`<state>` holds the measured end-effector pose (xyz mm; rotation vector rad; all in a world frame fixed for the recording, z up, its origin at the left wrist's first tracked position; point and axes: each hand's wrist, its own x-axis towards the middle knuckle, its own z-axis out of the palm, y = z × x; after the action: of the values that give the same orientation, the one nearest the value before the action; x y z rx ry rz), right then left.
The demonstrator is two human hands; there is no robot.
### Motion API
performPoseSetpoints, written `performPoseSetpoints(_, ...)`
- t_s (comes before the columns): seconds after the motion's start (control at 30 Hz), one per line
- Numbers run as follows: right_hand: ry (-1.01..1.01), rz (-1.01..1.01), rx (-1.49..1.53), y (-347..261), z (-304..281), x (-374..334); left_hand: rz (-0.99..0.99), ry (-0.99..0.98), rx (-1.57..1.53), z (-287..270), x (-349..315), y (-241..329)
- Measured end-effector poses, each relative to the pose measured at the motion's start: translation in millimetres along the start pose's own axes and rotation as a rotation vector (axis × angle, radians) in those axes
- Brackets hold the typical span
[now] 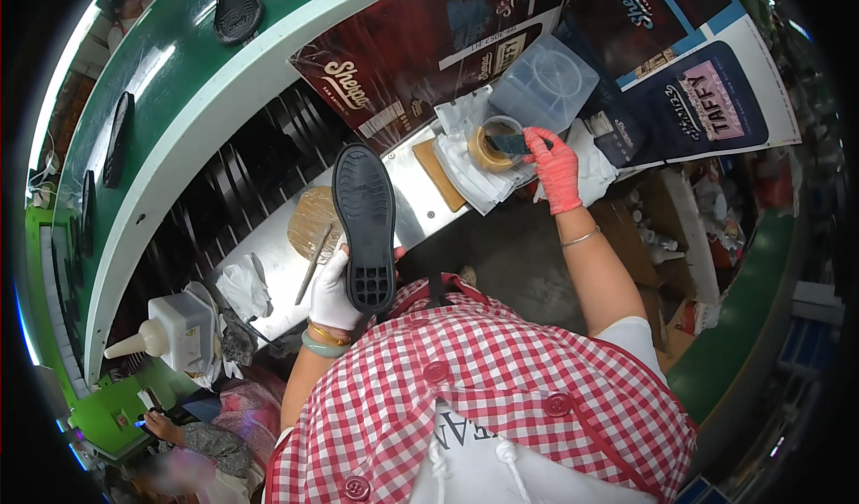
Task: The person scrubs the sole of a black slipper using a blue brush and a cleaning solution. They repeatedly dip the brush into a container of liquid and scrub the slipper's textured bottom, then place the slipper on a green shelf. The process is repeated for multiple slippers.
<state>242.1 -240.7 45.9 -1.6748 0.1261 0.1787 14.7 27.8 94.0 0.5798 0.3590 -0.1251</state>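
My left hand [333,300], in a white glove, grips a black shoe sole [365,227] near its heel end. The sole stands upright in front of my apron, with a wavy tread and square hollows at the heel. My right hand [557,171], in a pinkish-red glove, pinches a dark, flat brush-like tool [514,144]. The tool's far end reaches into a round tan pot [488,146], where its tip is hidden. White cloths or papers [461,128] lie under and around the pot. Beside my left hand rests a thin stick-like tool [313,264].
A clear plastic box [546,79] stands behind the pot. A tan block [438,175] and a brown wrapped disc [313,220] lie on the metal ledge [413,220]. At left is a white nozzle bottle [174,330]. A green conveyor [170,84] carries more soles [239,8]. Another person's hand [164,427] shows lower left.
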Motion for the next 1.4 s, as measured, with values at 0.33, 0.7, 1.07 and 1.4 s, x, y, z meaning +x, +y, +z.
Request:
performPoseSetpoints(0.33,-0.090,0.096,0.104,15,-25,8,-0.006,0.072,-0.051,-29,20,-34)
performPoseSetpoints(0.7,-0.373,0.039,0.299,-80,58,-109,0.055,0.041,-0.081,7,24,-32)
performPoseSetpoints(1.07,-0.421,0.047,0.226,-86,62,-127,0.081,-0.020,-0.050,25,15,-35)
performPoseSetpoints(1.4,-0.474,-0.003,0.168,-86,56,-159,0.148,-0.011,-0.279,34,24,-35)
